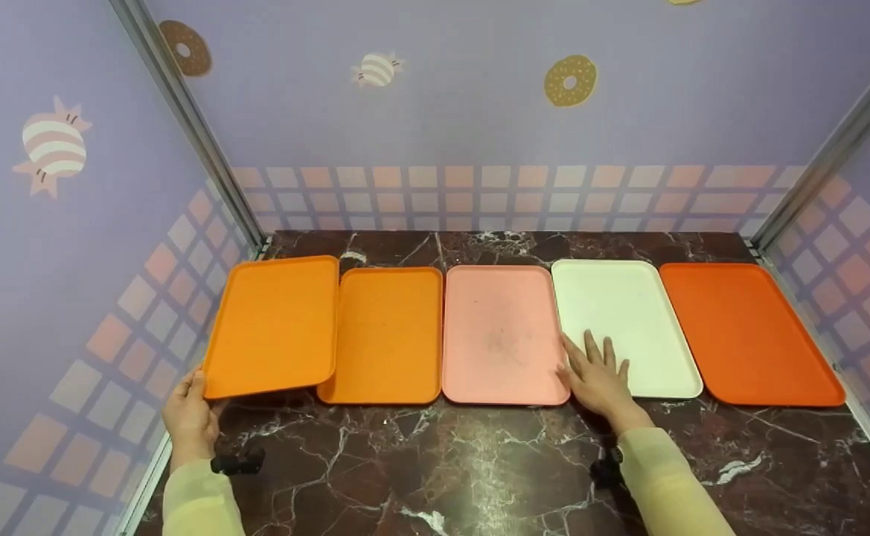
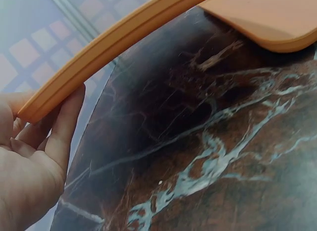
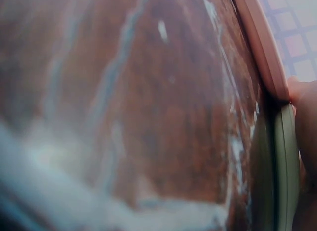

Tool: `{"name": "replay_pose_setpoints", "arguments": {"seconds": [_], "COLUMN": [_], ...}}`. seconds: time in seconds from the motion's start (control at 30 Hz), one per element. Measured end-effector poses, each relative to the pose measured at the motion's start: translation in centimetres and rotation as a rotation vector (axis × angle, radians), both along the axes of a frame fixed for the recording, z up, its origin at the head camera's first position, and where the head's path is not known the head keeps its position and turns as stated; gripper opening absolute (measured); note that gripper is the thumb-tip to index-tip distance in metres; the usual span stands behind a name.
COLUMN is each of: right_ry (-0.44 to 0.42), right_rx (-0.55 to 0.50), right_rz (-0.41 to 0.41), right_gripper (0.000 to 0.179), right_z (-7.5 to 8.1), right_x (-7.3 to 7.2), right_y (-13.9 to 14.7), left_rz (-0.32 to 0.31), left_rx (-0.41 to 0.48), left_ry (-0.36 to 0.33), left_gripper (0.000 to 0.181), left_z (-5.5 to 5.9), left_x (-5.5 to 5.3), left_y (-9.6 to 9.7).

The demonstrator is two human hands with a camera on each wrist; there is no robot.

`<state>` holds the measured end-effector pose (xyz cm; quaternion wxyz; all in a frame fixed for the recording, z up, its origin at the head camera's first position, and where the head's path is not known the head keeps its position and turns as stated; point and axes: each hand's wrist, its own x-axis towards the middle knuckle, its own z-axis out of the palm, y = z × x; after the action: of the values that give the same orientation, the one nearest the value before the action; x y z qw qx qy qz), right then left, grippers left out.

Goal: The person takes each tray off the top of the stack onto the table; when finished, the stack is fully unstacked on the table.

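At the far left, my left hand [image 1: 190, 417] pinches the near left corner of an orange-yellow tray [image 1: 274, 327]. The left wrist view shows this tray's edge [image 2: 99, 52] raised off the table, thumb above and fingers beneath. Its right side overlaps a second orange-yellow tray [image 1: 391, 335] lying flat. My right hand [image 1: 598, 380] rests with spread fingers on the white tray [image 1: 628, 305], its thumb side at the border with the pink tray [image 1: 501, 320]. In the right wrist view the hand [image 3: 307, 127] lies over the meeting pink and white rims.
A red-orange tray [image 1: 751, 327] lies at the right end of the row. The trays stand on a dark marbled table [image 1: 420, 476]. Purple printed walls [image 1: 464, 112] enclose the back and both sides, with metal posts [image 1: 189, 119] at the corners.
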<state>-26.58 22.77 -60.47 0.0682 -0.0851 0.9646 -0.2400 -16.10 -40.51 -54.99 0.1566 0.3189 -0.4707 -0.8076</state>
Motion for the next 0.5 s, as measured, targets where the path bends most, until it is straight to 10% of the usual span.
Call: {"name": "replay_pose_setpoints", "arguments": {"seconds": [0.33, 0.5], "right_ry": [0.006, 0.000], "right_rx": [0.000, -0.005], "right_rz": [-0.005, -0.012], "right_gripper": [0.067, 0.068], "right_z": [-0.10, -0.04], "right_x": [-0.05, 0.02], "right_y": [0.03, -0.01], "left_rz": [-0.001, 0.097], "left_rx": [-0.006, 0.163], "left_ry": [-0.073, -0.030], "left_gripper": [0.060, 0.066], "left_z": [-0.47, -0.47], "left_x": [0.39, 0.52], "left_y": [-0.38, -0.24]}}
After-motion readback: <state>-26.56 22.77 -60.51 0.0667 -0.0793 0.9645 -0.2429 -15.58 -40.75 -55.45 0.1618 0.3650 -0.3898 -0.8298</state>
